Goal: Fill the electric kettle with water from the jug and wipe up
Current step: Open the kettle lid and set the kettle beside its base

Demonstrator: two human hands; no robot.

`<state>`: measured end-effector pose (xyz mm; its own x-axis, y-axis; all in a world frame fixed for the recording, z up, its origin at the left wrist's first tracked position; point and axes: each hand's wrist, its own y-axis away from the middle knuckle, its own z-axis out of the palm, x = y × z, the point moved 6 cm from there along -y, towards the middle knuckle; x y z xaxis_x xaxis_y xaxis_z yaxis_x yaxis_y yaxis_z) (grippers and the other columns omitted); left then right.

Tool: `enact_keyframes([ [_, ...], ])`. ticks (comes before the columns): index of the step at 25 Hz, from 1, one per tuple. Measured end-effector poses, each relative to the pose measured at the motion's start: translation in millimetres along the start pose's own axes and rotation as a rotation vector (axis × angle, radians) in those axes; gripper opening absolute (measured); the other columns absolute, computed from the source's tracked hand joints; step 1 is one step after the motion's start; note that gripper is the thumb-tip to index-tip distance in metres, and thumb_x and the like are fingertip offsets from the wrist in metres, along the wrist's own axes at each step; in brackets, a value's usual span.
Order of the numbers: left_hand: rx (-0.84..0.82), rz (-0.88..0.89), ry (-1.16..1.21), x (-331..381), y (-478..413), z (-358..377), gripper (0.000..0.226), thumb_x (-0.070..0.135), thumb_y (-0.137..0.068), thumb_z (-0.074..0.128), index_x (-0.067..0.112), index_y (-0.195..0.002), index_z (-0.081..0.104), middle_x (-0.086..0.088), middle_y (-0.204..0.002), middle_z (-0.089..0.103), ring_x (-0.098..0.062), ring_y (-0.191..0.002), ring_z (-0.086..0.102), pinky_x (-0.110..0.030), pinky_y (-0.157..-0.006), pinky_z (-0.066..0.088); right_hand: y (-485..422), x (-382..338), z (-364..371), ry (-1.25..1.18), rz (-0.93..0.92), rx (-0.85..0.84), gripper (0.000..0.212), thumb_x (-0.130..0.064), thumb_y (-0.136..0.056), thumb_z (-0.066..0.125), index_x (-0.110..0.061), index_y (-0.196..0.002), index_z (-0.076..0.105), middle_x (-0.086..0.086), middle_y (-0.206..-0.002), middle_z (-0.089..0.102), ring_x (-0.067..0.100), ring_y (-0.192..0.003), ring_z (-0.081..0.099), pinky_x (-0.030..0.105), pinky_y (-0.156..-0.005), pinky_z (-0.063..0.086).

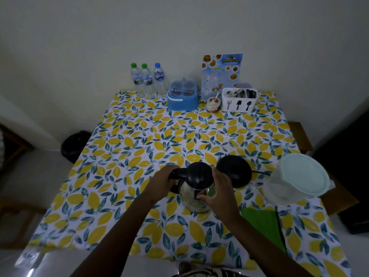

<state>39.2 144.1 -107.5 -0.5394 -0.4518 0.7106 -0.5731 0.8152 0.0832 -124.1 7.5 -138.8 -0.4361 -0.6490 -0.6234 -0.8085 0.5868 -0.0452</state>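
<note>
We've got the shiny steel electric kettle with the black lid and handle (196, 188) sitting toward the near edge of the table with the lemon-print tablecloth (139, 136), roughly mid-width. Our left hand (162, 183) is wrapped shut around the black handle on the kettle's left side. Our right hand (218, 191) is pressed against the kettle's right side with fingers curled onto the steel body and up by the lid. It's pretty dim, so we can't tell if the lid is fully closed.

Just behind and right of the kettle is the round black kettle base (234, 171), with its cord running off toward the right edge. The translucent plastic jug with the pale round lid (299, 177) sits right at the table's right edge, close to the base. A folded green cloth (263, 222) lies by the near right corner, just right of our right forearm.

The whole middle of the table is bare cloth, so lots of open room there. Along the far edge: three clear water bottles (147, 79), a blue lidded container (183, 96), a small jar (213, 104), a white cutlery caddy (238, 99) and a printed menu card (220, 74) leaning on the wall.
</note>
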Motion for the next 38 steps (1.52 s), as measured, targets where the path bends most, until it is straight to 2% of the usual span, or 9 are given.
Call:
enact_keyframes([
  [3, -0.061, -0.012, -0.057, 30, -10, 16, 0.052, 0.033, -0.094, 0.054, 0.019, -0.142, 0.043, -0.007, -0.142, 0.049, -0.027, -0.132, 0.045, -0.052, -0.111, 0.035, 9, 12, 4, 0.141, -0.078, -0.043, 0.114, -0.062, -0.076, 0.071, -0.010, -0.157, 0.010, 0.006, -0.165, 0.004, 0.026, -0.153, 0.006, 0.047, -0.120, 0.021],
  [6, 0.023, -0.004, -0.328, 55, -15, 34, 0.074, 0.068, -0.087, 0.043, 0.025, -0.146, 0.034, 0.001, -0.150, 0.043, -0.022, -0.140, 0.036, -0.056, -0.116, 0.023, 17, 23, 3, 0.278, -0.108, -0.092, 0.108, -0.077, -0.080, 0.048, -0.017, -0.157, 0.002, -0.001, -0.165, -0.010, 0.021, -0.153, -0.009, 0.046, -0.121, 0.004],
  [11, 0.087, 0.050, -0.385, 61, -16, 37, 0.069, 0.056, -0.094, 0.044, 0.015, -0.148, 0.032, -0.005, -0.150, 0.044, -0.023, -0.137, 0.041, -0.047, -0.115, 0.031, 17, 22, 1, 0.312, -0.105, -0.073, 0.096, -0.066, -0.088, 0.051, -0.019, -0.158, 0.006, -0.002, -0.165, -0.007, 0.021, -0.153, -0.007, 0.049, -0.122, 0.005],
  [16, 0.225, -0.003, 0.252, 63, 1, 13, 0.045, 0.030, -0.105, 0.036, 0.017, -0.148, 0.036, -0.007, -0.145, 0.050, -0.018, -0.129, 0.051, -0.035, -0.105, 0.044, 20, 13, -3, 0.329, -0.145, -0.014, 0.089, -0.069, -0.089, 0.040, -0.019, -0.157, 0.012, 0.003, -0.165, 0.006, 0.025, -0.154, 0.004, 0.053, -0.121, 0.013],
  [21, 0.308, -0.156, 0.726, 45, 31, -5, 0.063, 0.059, -0.093, 0.032, 0.025, -0.143, 0.045, -0.002, -0.144, 0.053, -0.017, -0.131, 0.051, -0.031, -0.106, 0.042, 29, 7, 5, 0.204, -0.208, -0.015, 0.092, -0.056, -0.090, 0.057, -0.030, -0.155, -0.002, -0.002, -0.166, -0.001, 0.009, -0.152, -0.009, 0.047, -0.120, 0.008],
  [28, 0.520, -0.221, 0.323, 22, 44, -26, 0.053, 0.036, -0.104, 0.037, 0.017, -0.152, 0.026, -0.005, -0.158, 0.032, -0.024, -0.145, 0.031, -0.043, -0.116, 0.035, 35, 6, 6, 0.251, -0.137, -0.001, 0.086, -0.055, -0.093, 0.054, -0.027, -0.155, 0.002, -0.007, -0.164, -0.001, 0.014, -0.153, -0.002, 0.046, -0.120, 0.007],
  [31, 0.543, 0.006, -0.262, 40, 40, -28, 0.042, 0.017, -0.101, 0.044, 0.013, -0.143, 0.043, -0.009, -0.157, 0.033, -0.033, -0.148, 0.020, -0.051, -0.120, 0.018, 46, 8, -1, 0.232, -0.122, 0.034, 0.082, -0.050, -0.094, 0.055, -0.028, -0.154, 0.004, -0.009, -0.164, 0.000, 0.012, -0.153, -0.004, 0.042, -0.121, 0.007],
  [33, 0.462, 0.204, -0.439, 68, 35, -11, 0.039, 0.010, -0.095, 0.052, 0.011, -0.134, 0.052, -0.011, -0.151, 0.042, -0.038, -0.146, 0.025, -0.056, -0.117, 0.018, 56, 15, -11, 0.184, -0.089, 0.079, 0.081, -0.045, -0.095, 0.058, -0.027, -0.155, 0.007, -0.008, -0.165, 0.004, 0.012, -0.153, -0.002, 0.041, -0.121, 0.006],
  [38, 0.069, 0.465, -0.428, 129, 14, 71, 0.044, 0.015, -0.100, 0.046, 0.007, -0.143, 0.044, -0.011, -0.154, 0.038, -0.033, -0.148, 0.022, -0.051, -0.121, 0.019, 82, 58, -66, 0.175, 0.037, 0.271, 0.074, -0.036, -0.094, 0.063, -0.018, -0.155, 0.024, -0.005, -0.162, 0.016, 0.013, -0.152, 0.010, 0.044, -0.122, 0.019],
])
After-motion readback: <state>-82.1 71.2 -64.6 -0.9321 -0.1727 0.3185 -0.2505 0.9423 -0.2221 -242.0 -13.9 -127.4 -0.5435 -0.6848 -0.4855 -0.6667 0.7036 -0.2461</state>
